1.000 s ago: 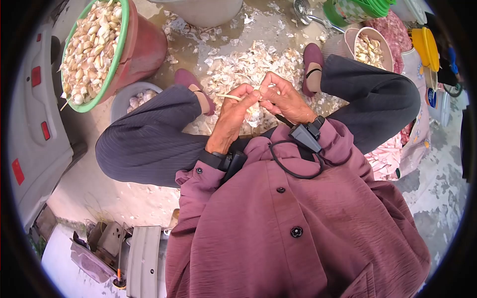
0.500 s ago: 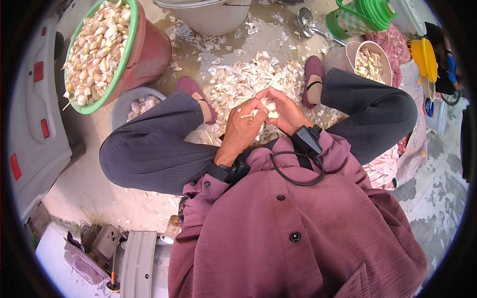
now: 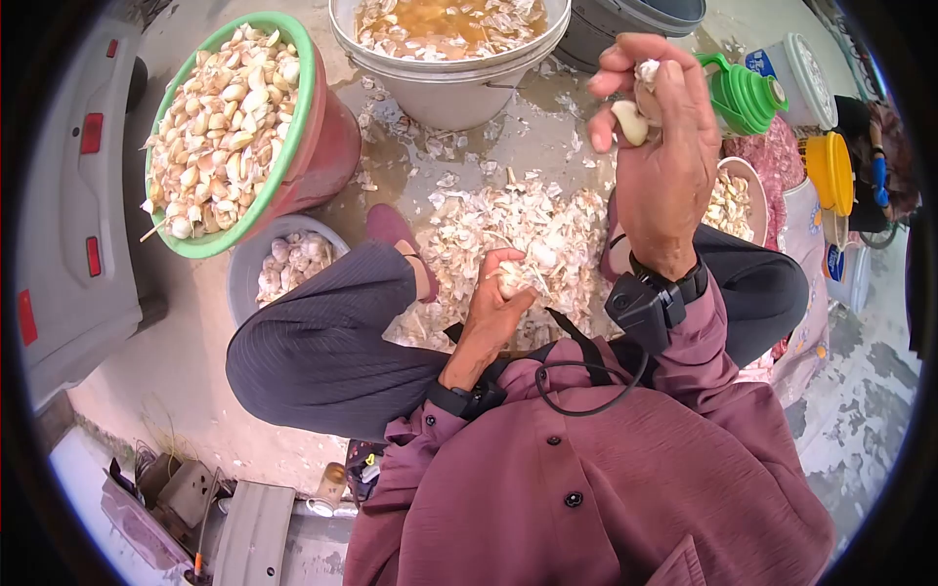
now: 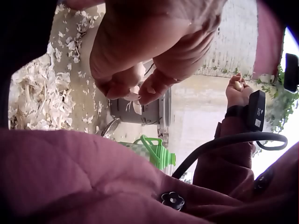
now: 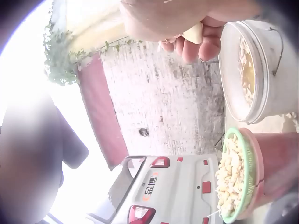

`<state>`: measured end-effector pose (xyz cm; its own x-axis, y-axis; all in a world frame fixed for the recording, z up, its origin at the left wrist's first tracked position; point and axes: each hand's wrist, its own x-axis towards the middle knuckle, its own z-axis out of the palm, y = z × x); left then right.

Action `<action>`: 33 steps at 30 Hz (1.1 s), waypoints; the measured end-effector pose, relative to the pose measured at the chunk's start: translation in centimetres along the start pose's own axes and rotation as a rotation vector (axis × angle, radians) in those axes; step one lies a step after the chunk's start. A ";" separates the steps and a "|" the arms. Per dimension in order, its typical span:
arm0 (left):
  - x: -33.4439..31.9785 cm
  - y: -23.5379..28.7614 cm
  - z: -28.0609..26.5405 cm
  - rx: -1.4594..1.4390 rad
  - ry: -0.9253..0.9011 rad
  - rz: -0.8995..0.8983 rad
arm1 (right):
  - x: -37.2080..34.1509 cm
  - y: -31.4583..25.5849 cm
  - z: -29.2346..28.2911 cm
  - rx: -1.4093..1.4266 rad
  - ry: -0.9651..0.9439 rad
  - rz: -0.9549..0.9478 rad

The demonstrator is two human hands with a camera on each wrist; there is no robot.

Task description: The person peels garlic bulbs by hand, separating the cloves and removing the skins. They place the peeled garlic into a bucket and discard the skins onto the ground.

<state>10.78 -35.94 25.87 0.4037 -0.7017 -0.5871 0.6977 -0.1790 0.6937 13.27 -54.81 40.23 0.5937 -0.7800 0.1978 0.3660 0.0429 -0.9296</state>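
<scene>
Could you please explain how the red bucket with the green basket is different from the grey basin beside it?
The red bucket is clearly taller and larger than the grey basin.
The red bucket carries a green basket heaped with loose garlic cloves; the grey basin holds what look like whole garlic bulbs.
A trouser leg partly hides the grey basin, but not the red bucket.
Both are round.

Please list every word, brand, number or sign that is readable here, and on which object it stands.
Nothing can be read surely.
Characters on the vehicle: too blurred.
Blue label on the white bucket: too small.
Second blue label, on the lower container: too small.
Pale label on the wrist device: too small.
</scene>
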 end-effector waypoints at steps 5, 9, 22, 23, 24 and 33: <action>0.0 -0.7 0.0 0.001 -0.022 -0.034 | 8.5 2.7 -0.6 -0.521 -0.453 -0.443; 0.5 -0.3 -0.2 0.048 0.090 -0.028 | 4.1 10.1 -3.7 -0.358 0.004 -0.264; 2.8 -0.5 -0.3 0.123 0.320 -0.092 | -8.1 32.8 -17.2 -1.108 -0.117 0.474; 2.8 -0.5 -0.2 0.122 0.310 -0.110 | -8.2 32.5 -17.1 -1.102 -0.112 0.399; 2.9 -0.5 -0.1 0.130 0.299 -0.132 | -7.8 31.4 -16.3 -1.065 -0.181 0.395; 3.4 -0.4 0.0 0.100 0.283 -0.191 | -10.0 33.8 -13.6 -1.173 -0.591 0.496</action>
<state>11.90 -38.26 23.63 0.4291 -0.4327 -0.7929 0.7205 -0.3654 0.5894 9.89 -54.04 2.63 0.8002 -0.4502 -0.3962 -0.5970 -0.5356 -0.5973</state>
